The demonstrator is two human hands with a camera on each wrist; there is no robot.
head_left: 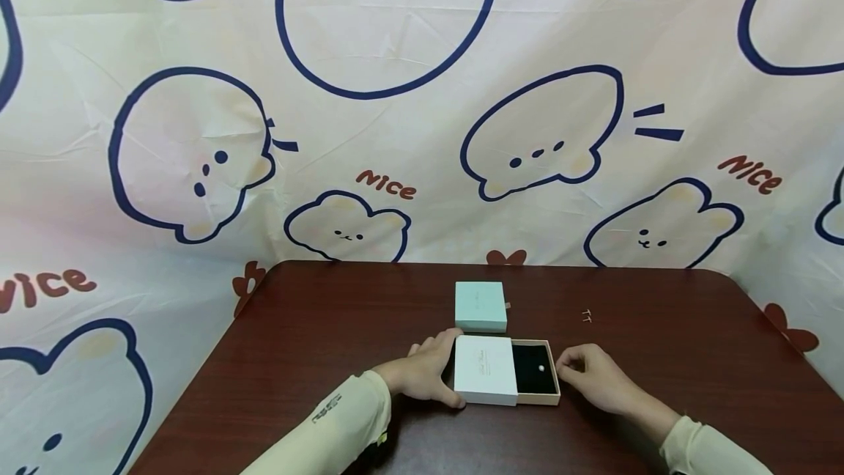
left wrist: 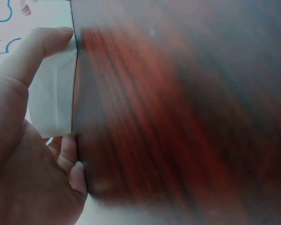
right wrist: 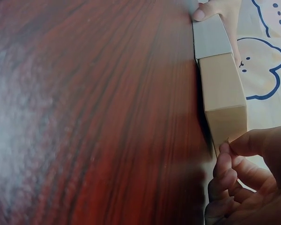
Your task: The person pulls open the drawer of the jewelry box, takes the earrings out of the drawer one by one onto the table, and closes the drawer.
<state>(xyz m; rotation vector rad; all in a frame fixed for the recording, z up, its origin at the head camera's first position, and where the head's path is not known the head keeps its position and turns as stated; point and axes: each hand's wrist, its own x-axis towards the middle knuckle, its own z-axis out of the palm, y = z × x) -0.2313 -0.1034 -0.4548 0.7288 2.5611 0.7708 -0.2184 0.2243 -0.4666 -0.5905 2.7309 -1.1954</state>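
A white box sleeve lies on the table, with a beige drawer sliding partway out of its right side. Black padding lines the drawer, and one small pale bead sits on it. My left hand grips the sleeve's left end, thumb at the near corner and fingers at the far side. At the drawer's outer end, my right hand pinches a small pull tab between thumb and forefinger; the fingertips mostly hide it.
Behind the white sleeve stands a mint-green box with a small tab on its right side. Two tiny light-coloured pieces lie to the right on the brown table. A printed cloth hangs behind the table's far edge.
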